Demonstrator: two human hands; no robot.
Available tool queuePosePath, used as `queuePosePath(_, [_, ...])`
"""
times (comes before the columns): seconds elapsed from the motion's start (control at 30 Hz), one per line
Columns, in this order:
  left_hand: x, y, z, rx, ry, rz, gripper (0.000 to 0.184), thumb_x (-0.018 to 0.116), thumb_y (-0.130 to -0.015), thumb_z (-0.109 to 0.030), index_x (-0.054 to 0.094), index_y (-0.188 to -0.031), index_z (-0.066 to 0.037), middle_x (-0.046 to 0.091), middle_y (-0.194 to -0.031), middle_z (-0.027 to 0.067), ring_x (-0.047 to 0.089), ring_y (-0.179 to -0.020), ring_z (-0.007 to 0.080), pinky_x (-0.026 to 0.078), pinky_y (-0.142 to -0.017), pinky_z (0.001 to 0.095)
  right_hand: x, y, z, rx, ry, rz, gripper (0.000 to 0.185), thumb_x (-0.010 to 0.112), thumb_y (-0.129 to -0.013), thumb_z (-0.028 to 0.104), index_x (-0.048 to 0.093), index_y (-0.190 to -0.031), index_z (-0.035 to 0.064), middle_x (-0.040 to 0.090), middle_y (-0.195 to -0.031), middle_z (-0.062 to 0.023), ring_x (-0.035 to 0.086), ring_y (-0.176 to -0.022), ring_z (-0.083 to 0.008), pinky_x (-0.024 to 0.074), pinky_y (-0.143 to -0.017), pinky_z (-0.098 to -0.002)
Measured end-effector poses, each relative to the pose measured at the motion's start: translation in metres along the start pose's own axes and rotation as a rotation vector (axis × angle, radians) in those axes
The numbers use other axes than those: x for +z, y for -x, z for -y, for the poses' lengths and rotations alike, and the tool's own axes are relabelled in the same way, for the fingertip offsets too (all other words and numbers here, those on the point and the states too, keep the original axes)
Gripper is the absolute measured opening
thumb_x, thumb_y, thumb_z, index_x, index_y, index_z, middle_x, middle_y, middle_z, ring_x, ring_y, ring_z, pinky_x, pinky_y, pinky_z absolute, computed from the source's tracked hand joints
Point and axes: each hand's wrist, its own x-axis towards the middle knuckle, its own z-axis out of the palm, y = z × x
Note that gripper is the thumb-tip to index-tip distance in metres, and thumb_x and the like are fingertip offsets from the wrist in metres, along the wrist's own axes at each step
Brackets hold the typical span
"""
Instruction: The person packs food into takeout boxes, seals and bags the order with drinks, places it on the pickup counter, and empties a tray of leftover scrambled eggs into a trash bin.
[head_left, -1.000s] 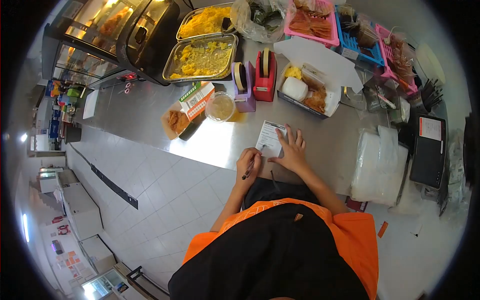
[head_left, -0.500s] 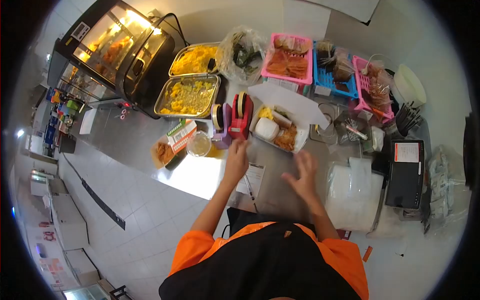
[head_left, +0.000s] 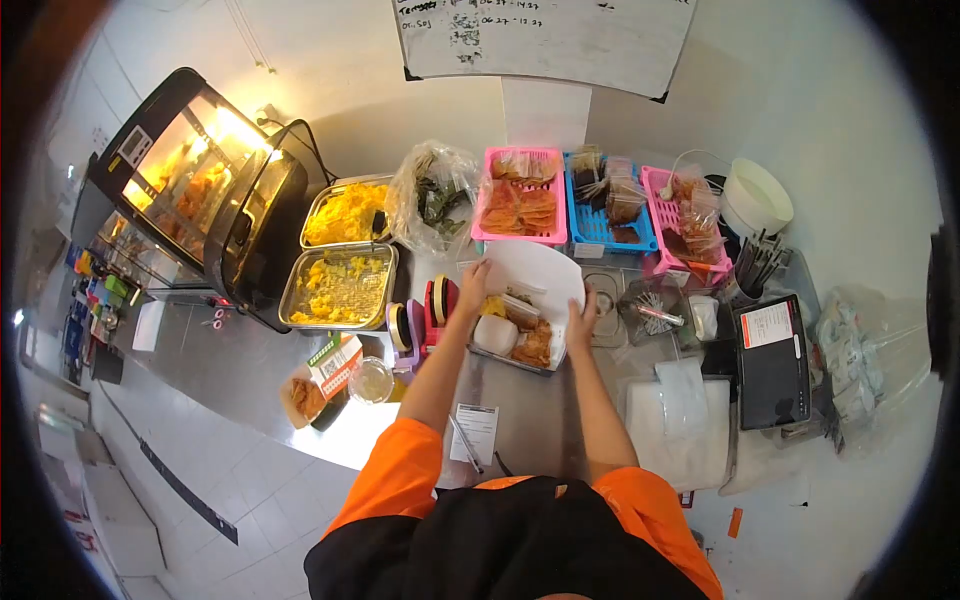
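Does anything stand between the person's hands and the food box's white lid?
Nothing visible does: the left hand is at the left edge of the white lid, and the right hand is at its right edge.

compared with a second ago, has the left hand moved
Yes, away from the wearer. The left hand, earlier at the paper slip well short of the red tape dispenser, is now beside that dispenser, at the box's raised lid.

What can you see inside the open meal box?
A white mound, a browned piece, yellow food and a brownish packet show; the meal box floor beneath them is covered.
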Motion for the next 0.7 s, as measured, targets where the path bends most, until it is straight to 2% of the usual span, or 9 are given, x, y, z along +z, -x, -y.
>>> queuePosePath(0.07, [0.028,0.001,0.025,0.023,0.006,-0.220,0.040,0.049,-0.082,-0.029,0.041,-0.102,0.004,0.052,-0.091,0.0175,0.051,-0.087,0.0279,0.037,-0.076,0.0331,0.021,0.000,0.019,-0.036,0.184,-0.044,0.047,0.054,-0.077,0.019,0.036,-0.115,-0.0019,0.044,-0.110,-0.0162,0.042,-0.104,-0.0269,0.0299,-0.090,-0.0339])
queuePosePath(0.1, [0.035,0.016,-0.019,-0.074,-0.131,-0.255,0.038,0.046,-0.084,-0.026,0.037,-0.104,0.005,0.047,-0.102,0.0190,0.044,-0.098,0.0271,0.034,-0.082,0.0349,0.026,-0.006,0.017,-0.060,0.249,-0.035,0.046,0.052,-0.078,0.019,0.035,-0.115,-0.0022,0.044,-0.111,-0.0162,0.042,-0.103,-0.0273,0.0303,-0.090,-0.0339])
queuePosePath(0.2, [0.027,0.026,-0.010,0.097,-0.369,-0.229,0.033,0.044,-0.085,-0.018,0.035,-0.106,0.006,0.049,-0.098,0.0187,0.043,-0.099,0.0275,0.033,-0.083,0.0366,0.002,-0.019,0.026,0.087,0.227,0.237,0.041,0.051,-0.080,0.017,0.038,-0.115,0.0004,0.044,-0.112,-0.0158,0.042,-0.105,-0.0293,0.0322,-0.089,-0.0333])
queuePosePath(0.27, [-0.004,0.047,-0.012,0.015,-0.109,0.100,0.029,0.044,-0.083,-0.011,0.040,-0.107,0.003,0.047,-0.100,0.0197,0.044,-0.099,0.0271,0.034,-0.084,0.0342,-0.036,-0.024,0.020,0.265,0.091,0.497,0.039,0.053,-0.078,0.013,0.042,-0.114,0.0024,0.044,-0.113,-0.0157,0.042,-0.106,-0.0292,0.0330,-0.089,-0.0327])
queuePosePath(0.3, [-0.024,0.062,-0.039,-0.079,-0.032,0.322,0.027,0.045,-0.081,-0.006,0.045,-0.108,0.001,0.045,-0.102,0.0204,0.044,-0.100,0.0261,0.035,-0.086,0.0325,-0.052,-0.020,0.025,0.184,0.127,0.627,0.037,0.054,-0.077,0.010,0.045,-0.112,0.0036,0.043,-0.115,-0.0154,0.042,-0.107,-0.0290,0.0329,-0.089,-0.0327])
queuePosePath(0.37, [-0.046,0.091,-0.047,0.182,-0.174,0.509,0.024,0.049,-0.077,-0.002,0.054,-0.101,-0.005,0.042,-0.108,0.0181,0.043,-0.102,0.0235,0.033,-0.088,0.0302,-0.081,-0.004,0.049,0.013,0.195,0.887,0.036,0.056,-0.073,0.004,0.051,-0.109,0.0062,0.040,-0.119,-0.0148,0.040,-0.109,-0.0285,0.0327,-0.090,-0.0327])
queuePosePath(0.53, [-0.019,0.183,-0.007,0.143,-0.238,0.001,0.027,0.055,-0.071,-0.004,0.056,-0.098,-0.006,0.042,-0.112,0.0165,0.040,-0.107,0.0279,0.030,-0.091,0.0326,-0.078,0.086,0.039,-0.178,0.381,0.491,0.038,0.058,-0.069,0.001,0.054,-0.106,0.0084,0.032,-0.126,-0.0135,0.036,-0.113,-0.0283,0.0301,-0.094,-0.0354])
queuePosePath(0.57, [-0.016,0.183,0.007,-0.015,0.094,0.087,0.032,0.053,-0.074,-0.009,0.052,-0.106,-0.007,0.041,-0.114,0.0163,0.038,-0.109,0.0274,0.028,-0.093,0.0325,-0.074,0.093,0.036,-0.166,0.337,0.434,0.038,0.059,-0.069,0.002,0.054,-0.107,0.0089,0.031,-0.126,-0.0132,0.035,-0.113,-0.0286,0.0294,-0.094,-0.0361])
queuePosePath(0.7, [-0.011,0.161,-0.012,0.073,-0.226,0.043,0.038,0.046,-0.078,-0.014,0.043,-0.115,-0.008,0.048,-0.110,0.0151,0.043,-0.105,0.0264,0.032,-0.091,0.0321,-0.057,0.077,0.035,-0.185,0.420,0.336,0.034,0.054,-0.077,0.011,0.049,-0.111,0.0099,0.043,-0.116,-0.0119,0.039,-0.108,-0.0291,0.0293,-0.092,-0.0356])
